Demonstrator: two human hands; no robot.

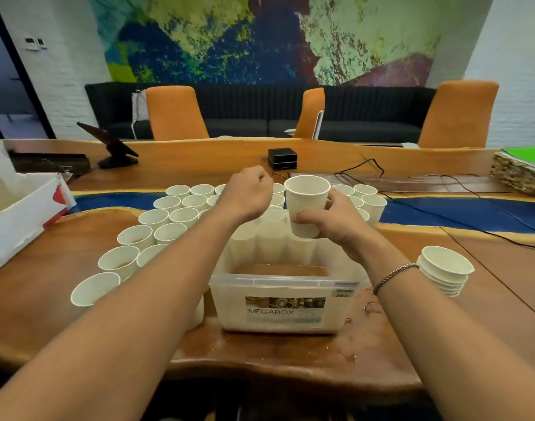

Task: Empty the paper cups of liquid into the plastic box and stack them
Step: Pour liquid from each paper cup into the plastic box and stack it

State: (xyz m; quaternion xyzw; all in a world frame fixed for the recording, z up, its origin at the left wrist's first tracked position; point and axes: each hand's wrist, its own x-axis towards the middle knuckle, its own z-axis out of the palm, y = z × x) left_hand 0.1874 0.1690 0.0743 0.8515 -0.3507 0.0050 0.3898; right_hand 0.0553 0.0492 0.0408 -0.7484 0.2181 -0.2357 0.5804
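Observation:
My right hand [333, 220] grips a white paper cup [306, 202], held upright above the far end of the clear plastic box [284, 305]. Brown liquid lies in the bottom of the box. My left hand [248, 196] hovers beside the cup with its fingers curled, holding nothing. Several white paper cups [169, 220] stand in rows on the table to the left of and behind the box. At the right of the box stands a stack of empty cups [444, 268].
Drops of spilled liquid [351, 323] lie on the wooden table near the box's right corner. A white cardboard box [20, 220] sits at the left. Black cables [460, 205] run across the right side, and a small black device [282, 158] stands behind the cups.

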